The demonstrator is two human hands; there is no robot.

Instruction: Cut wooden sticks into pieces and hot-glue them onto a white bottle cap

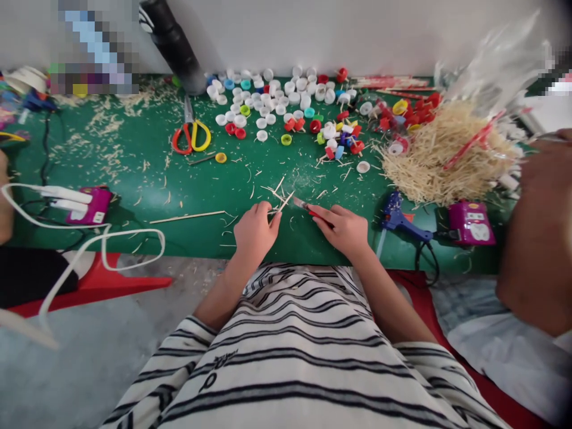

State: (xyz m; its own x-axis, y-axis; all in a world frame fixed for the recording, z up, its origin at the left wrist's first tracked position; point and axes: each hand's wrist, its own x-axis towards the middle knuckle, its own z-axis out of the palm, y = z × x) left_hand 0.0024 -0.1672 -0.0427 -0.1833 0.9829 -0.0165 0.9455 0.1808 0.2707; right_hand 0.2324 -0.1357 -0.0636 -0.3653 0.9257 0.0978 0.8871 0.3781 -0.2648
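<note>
Left hand [255,229]: near edge, middle; thumb and fingers pinching a thin pale stick [287,201], tip out toward far right.
Right hand [344,229]: just right of it, fingers curled round the red handle of a knife [300,203], blade toward far left.
Stick: between the hands, above the tabletop; blade just beside its tip, can't tell if touching. Looks like wood or bamboo: likely very light, stiff, dry, not slippery, apt to split or snap if bent. Best pinched low, away from blade.
Knife: probably light, rigid; hold by handle only, blade likely sharp.
Cut bits [277,186]: just beyond the hands, thin, likely brittle; fingertip pick-up.
Long stick [187,217]: flat on the table, left of left hand; take mid-length.
Glue gun [394,213]: right of right hand, blue; grip by handle.
Scissors [192,136]: far left, red and yellow loops.
Bottle caps [292,98]: far middle, mostly white, probably light plastic.
Stick pile [451,155]: far right, loose heap.
Table [147,164]: green, shavings scattered.
</note>
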